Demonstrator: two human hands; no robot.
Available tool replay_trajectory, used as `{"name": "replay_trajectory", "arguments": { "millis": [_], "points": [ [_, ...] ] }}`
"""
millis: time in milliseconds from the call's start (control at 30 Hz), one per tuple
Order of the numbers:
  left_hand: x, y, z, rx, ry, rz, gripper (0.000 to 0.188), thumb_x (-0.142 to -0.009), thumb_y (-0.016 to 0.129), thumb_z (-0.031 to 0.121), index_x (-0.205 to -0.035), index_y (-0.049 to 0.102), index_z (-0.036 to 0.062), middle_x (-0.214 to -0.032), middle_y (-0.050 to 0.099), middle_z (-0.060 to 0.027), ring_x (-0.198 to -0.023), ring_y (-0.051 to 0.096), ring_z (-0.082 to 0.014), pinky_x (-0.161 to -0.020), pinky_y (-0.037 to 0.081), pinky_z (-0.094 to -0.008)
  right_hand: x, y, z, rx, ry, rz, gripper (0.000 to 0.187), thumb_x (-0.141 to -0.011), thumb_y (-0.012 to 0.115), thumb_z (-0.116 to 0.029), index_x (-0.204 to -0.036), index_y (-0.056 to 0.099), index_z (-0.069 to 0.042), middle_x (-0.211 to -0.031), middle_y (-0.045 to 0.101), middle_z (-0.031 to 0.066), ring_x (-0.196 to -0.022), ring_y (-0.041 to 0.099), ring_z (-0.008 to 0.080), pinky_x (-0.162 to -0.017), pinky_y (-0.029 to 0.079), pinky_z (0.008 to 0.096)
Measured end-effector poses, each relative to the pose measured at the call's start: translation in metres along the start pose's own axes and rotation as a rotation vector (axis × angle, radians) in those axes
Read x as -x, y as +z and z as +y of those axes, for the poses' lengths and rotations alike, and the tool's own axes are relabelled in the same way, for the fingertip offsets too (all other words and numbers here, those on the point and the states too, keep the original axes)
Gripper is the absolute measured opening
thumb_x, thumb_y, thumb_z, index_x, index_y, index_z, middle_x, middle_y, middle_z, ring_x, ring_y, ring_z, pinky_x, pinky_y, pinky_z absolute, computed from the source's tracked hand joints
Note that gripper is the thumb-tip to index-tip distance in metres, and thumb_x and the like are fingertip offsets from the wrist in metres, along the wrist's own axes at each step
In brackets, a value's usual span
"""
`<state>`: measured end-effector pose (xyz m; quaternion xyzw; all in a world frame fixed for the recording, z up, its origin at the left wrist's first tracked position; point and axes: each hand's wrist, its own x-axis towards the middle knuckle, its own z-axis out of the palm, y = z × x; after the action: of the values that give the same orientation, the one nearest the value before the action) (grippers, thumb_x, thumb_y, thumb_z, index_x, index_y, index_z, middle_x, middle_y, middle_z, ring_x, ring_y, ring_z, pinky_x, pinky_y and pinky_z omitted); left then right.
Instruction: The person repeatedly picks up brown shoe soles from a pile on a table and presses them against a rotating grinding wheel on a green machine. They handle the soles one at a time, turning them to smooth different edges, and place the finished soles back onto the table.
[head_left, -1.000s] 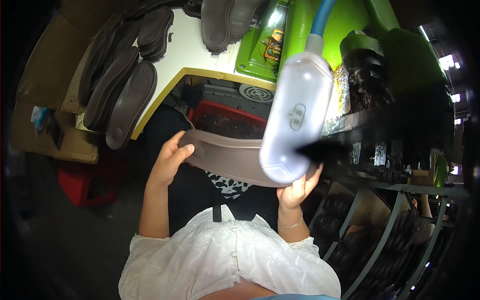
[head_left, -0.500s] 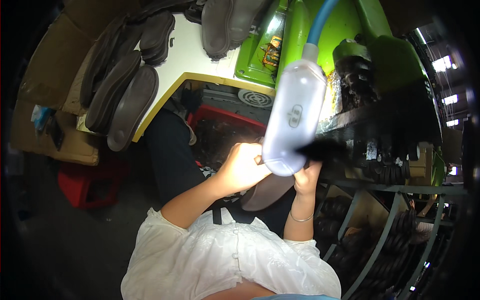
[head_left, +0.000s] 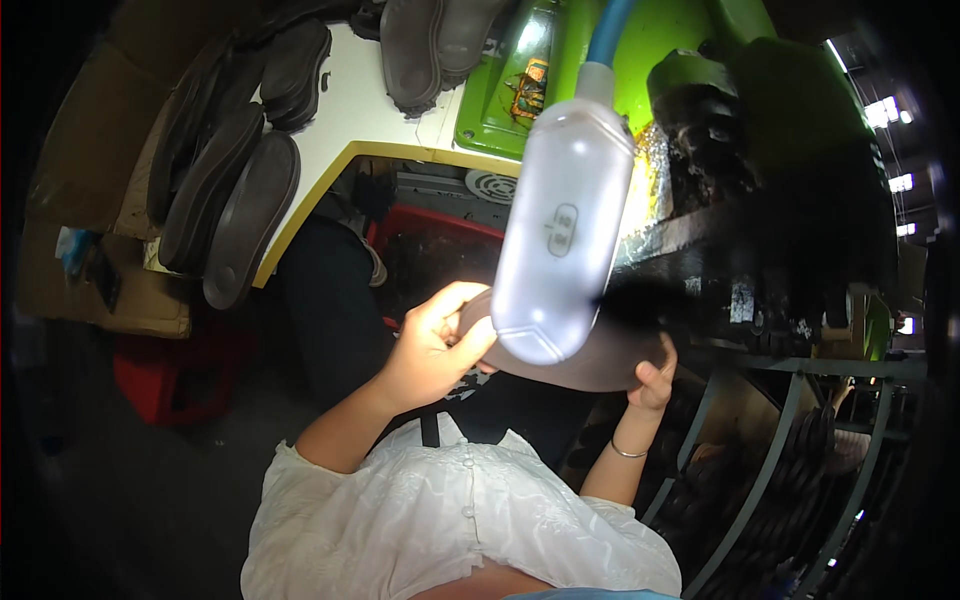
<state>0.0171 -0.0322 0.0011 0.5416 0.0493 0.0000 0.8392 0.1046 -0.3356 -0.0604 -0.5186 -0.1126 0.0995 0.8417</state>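
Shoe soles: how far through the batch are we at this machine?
Cannot tell which soles are finished. In hand: one brown sole held by the left hand and right hand under the white lamp, against the green machine. Dark soles lie piled on the white bench; more fill the rack.

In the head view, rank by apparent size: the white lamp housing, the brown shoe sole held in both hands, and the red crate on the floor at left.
1. White lamp housing, though it sits closest to the camera, which inflates it.
2. Brown shoe sole, partly hidden behind the lamp, so its full extent is unsure.
3. Red crate, smallest, dim and farther away.
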Motion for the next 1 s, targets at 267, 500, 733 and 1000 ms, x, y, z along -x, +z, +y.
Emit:
{"name": "replay_trajectory", "arguments": {
  "millis": [267, 500, 733, 1000],
  "points": [
    [0.022, -0.048, 0.003, -0.08, 0.009, 0.15, 0.025, -0.089, 0.047, 0.011, -0.109, 0.046, -0.0041, -0.088, 0.059, -0.0093, -0.068, 0.061, -0.0109, -0.052, 0.054, -0.0227, -0.035, 0.084, -0.003, 0.041, -0.13, -0.037, 0.046, -0.068, 0.061, -0.006, -0.111, 0.05, 0.003, -0.098, 0.059, 0.0116, -0.089, 0.058, 0.0212, -0.082, 0.046, 0.0305],
    [0.035, -0.096, 0.006, -0.131, -0.087, 0.214, 0.026, -0.085, 0.042, 0.009, -0.106, 0.048, -0.0045, -0.08, 0.06, -0.0093, -0.062, 0.06, -0.0131, -0.053, 0.051, -0.0245, -0.037, 0.151, 0.0, 0.223, -0.195, -0.174, 0.042, -0.069, 0.064, 0.005, -0.109, 0.052, 0.006, -0.102, 0.059, 0.0109, -0.093, 0.057, 0.0177, -0.084, 0.044, 0.0298],
    [0.034, -0.09, -0.038, -0.295, -0.407, -0.133, 0.023, -0.071, 0.052, 0.002, -0.091, 0.061, -0.0044, -0.078, 0.061, -0.0037, -0.068, 0.057, -0.0116, -0.063, 0.047, -0.0251, -0.046, 0.156, -0.006, 0.307, -0.074, -0.27, 0.027, -0.069, 0.067, 0.008, -0.095, 0.059, 0.005, -0.091, 0.063, 0.0094, -0.083, 0.061, 0.0165, -0.077, 0.05, 0.0277],
    [-0.004, -0.01, -0.122, -0.076, -0.739, -0.213, 0.043, -0.088, 0.049, 0.037, -0.115, 0.046, 0.0027, -0.097, 0.06, -0.0171, -0.083, 0.061, -0.022, -0.071, 0.051, -0.0334, -0.049, 0.159, 0.007, 0.419, -0.036, -0.214, 0.037, -0.064, 0.073, 0.006, -0.096, 0.055, 0.005, -0.091, 0.06, 0.0099, -0.085, 0.06, 0.0183, -0.076, 0.05, 0.0283]
  ]
}}
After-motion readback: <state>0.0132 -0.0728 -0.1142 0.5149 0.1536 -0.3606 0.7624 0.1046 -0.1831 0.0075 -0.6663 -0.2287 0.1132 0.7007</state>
